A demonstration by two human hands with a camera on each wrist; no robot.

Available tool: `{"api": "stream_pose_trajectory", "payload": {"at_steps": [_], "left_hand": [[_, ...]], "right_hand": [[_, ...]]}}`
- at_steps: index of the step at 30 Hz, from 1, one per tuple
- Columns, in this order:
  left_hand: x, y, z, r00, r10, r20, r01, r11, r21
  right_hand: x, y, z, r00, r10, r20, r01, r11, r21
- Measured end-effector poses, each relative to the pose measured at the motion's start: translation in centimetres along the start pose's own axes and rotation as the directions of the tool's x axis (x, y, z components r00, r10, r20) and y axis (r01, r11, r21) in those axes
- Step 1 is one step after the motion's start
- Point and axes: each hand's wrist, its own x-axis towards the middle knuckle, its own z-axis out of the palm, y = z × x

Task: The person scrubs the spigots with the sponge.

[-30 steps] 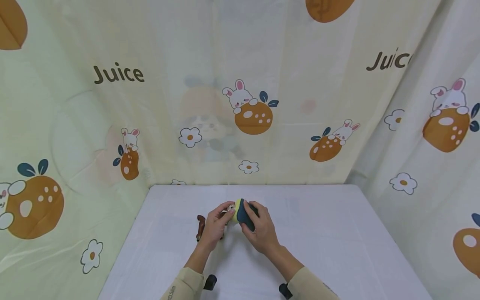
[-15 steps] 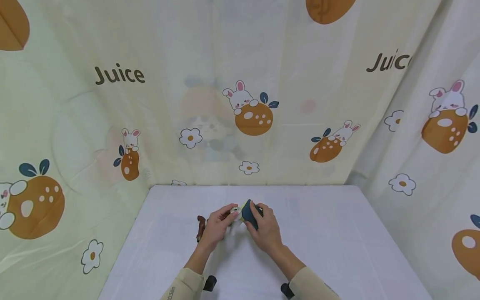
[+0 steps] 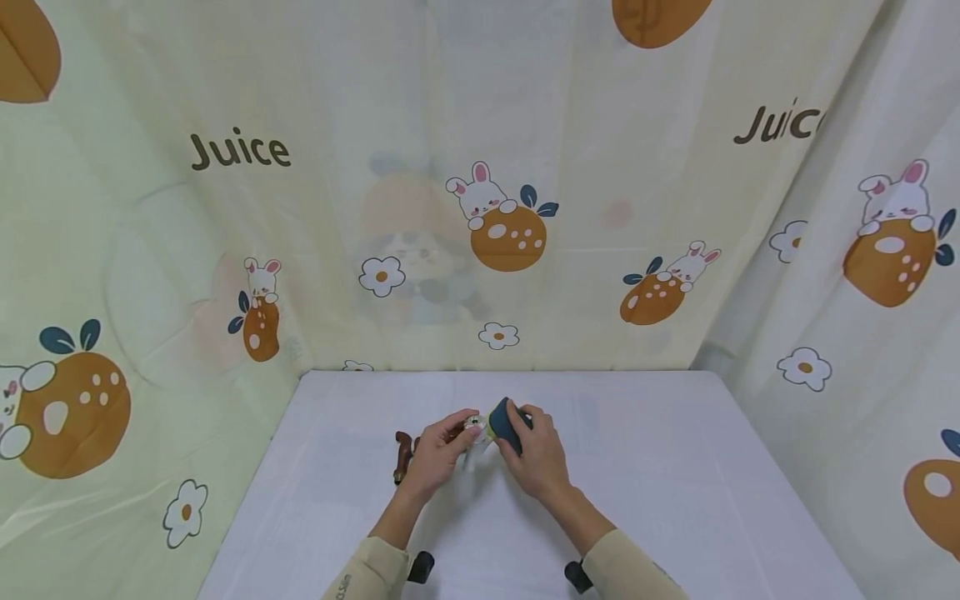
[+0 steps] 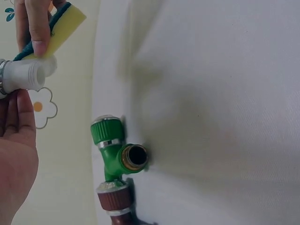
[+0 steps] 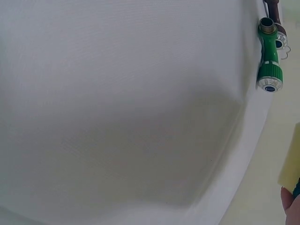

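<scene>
Between finger and thumb, my left hand (image 3: 435, 454) holds a white valve (image 4: 23, 75) with a threaded spout and a metal ring. My right hand (image 3: 540, 458) grips a sponge (image 3: 504, 427), its dark scouring side up and its yellow side (image 4: 68, 33) turned toward the valve. In the left wrist view the sponge's yellow edge overlaps the top of the white spout. Both hands are raised over the table, close together. In the right wrist view only a bit of the right hand (image 5: 293, 211) and the sponge shows.
A green valve (image 4: 112, 157) and a brown valve (image 4: 115, 199) lie on the white table (image 3: 637, 467), beside and partly behind the left hand. A printed curtain (image 3: 585, 317) hangs behind the table's far edge.
My right hand has shifted a little right with the sponge, which has turned in its grip. More of the white valve now shows in my left hand, which has moved slightly right.
</scene>
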Motion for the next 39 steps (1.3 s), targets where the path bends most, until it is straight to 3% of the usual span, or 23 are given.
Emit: {"api": "stream_pose_trajectory", "payload": {"at_steps": [9, 14, 20, 23, 25, 30, 39], "left_hand": [[-0.1, 0.3, -0.3, 1.0, -0.009, 0.022, 0.008, 0.999, 0.033], [0.0, 0.2, -0.5, 0.997, -0.036, -0.065, 0.039, 0.998, 0.041], [0.3, 0.3, -0.8, 0.982, -0.059, -0.18, 0.063, 0.998, 0.018], [0.4, 0.3, -0.7, 0.976, -0.072, -0.204, 0.073, 0.997, -0.004], [0.4, 0.3, -0.7, 0.975, -0.077, -0.211, 0.077, 0.997, -0.012], [0.2, 0.3, -0.5, 0.976, -0.065, -0.209, 0.066, 0.998, -0.001], [-0.1, 0.4, -0.7, 0.992, -0.008, -0.122, 0.012, 0.999, 0.033]], "right_hand": [[-0.1, 0.1, 0.0, 0.999, 0.034, 0.021, -0.034, 0.999, 0.012], [-0.1, -0.2, 0.1, 0.999, 0.031, -0.017, -0.03, 0.996, 0.087], [-0.2, -0.8, 0.0, 0.998, 0.053, -0.018, -0.048, 0.975, 0.216], [-0.5, -1.1, 0.0, 1.0, -0.007, -0.018, 0.011, 0.969, 0.247], [-0.8, -1.2, 0.1, 0.996, -0.086, -0.03, 0.091, 0.965, 0.246], [-1.2, -1.4, 0.4, 0.966, -0.248, -0.069, 0.257, 0.946, 0.198], [-1.0, -1.6, 0.1, 0.963, -0.256, -0.083, 0.267, 0.948, 0.171]]}}
